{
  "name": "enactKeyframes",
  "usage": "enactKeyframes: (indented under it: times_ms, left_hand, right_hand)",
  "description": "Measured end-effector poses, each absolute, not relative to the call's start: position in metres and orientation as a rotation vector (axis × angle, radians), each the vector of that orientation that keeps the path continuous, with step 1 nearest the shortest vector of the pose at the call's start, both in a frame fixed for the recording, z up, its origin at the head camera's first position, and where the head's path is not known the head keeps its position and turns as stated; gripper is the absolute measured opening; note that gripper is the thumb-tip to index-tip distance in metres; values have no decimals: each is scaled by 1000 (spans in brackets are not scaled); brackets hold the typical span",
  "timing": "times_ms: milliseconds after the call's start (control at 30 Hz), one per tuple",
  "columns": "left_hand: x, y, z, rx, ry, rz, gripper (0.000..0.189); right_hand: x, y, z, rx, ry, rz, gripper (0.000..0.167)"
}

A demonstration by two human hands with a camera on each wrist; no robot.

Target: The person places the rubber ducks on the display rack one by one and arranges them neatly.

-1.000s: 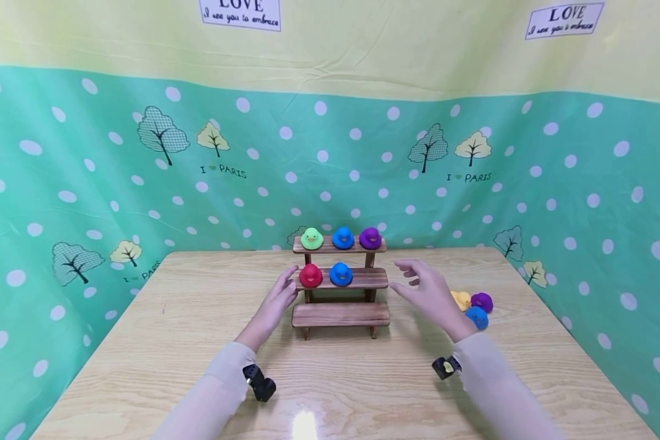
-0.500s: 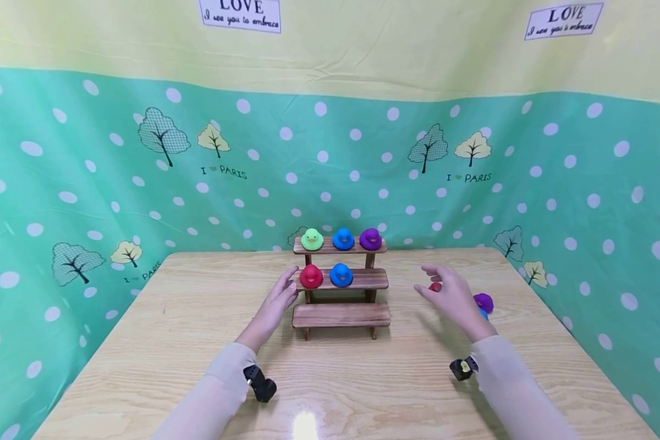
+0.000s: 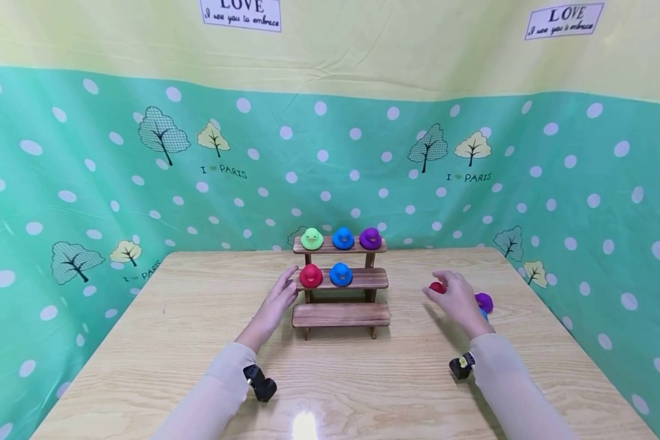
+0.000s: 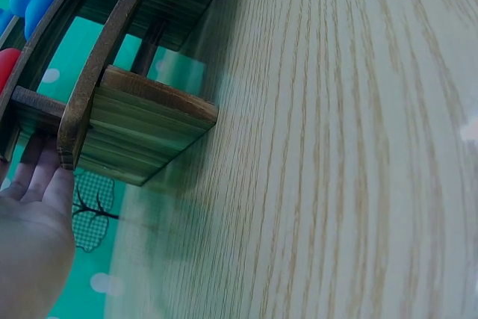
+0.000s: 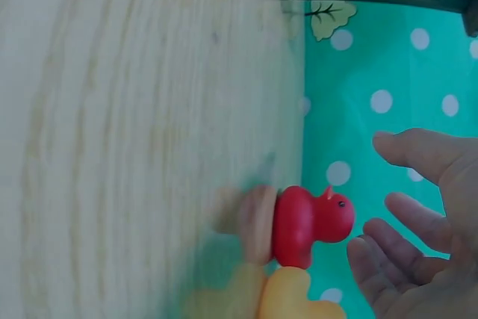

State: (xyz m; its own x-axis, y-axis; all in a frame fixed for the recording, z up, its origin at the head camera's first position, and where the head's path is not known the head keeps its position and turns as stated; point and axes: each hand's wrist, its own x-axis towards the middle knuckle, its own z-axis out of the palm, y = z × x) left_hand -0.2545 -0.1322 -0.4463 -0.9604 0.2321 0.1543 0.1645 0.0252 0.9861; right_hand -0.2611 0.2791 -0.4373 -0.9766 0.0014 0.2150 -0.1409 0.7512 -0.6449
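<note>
My left hand [image 3: 275, 302] rests its fairly straight fingers against the left end of the middle board of a small three-tier wooden display stand [image 3: 341, 313]. My right hand [image 3: 455, 299] hovers with spread fingers around a red rubber duck [image 5: 295, 222] on the table. The right wrist view shows a gap between those fingers and the duck's head. Beside it sits a yellow rubber duck [image 5: 295, 295], hidden behind the hand in the head view. On the middle board stand a red duck [image 3: 310, 276] and a blue duck [image 3: 341, 274].
The top board holds a green duck [image 3: 311, 239], a blue duck [image 3: 343, 238] and a purple duck [image 3: 371, 238]. Right of my right hand lie a purple duck [image 3: 484, 302] and a partly covered blue duck [image 3: 484, 314]. A patterned curtain [image 3: 341, 140] hangs behind the table [image 3: 352, 385].
My right hand has moved right, away from the stand, and down to the loose red duck, which now shows between thumb and fingers. The left hand has stayed put.
</note>
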Motion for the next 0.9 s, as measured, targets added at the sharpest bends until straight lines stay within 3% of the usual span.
enactKeyframes:
  times_ms: [900]
  left_hand:
    - [-253,-133,-445,439,2220,2098,54]
  right_hand:
    - [-278,280,-453,-14,-2844,944,58]
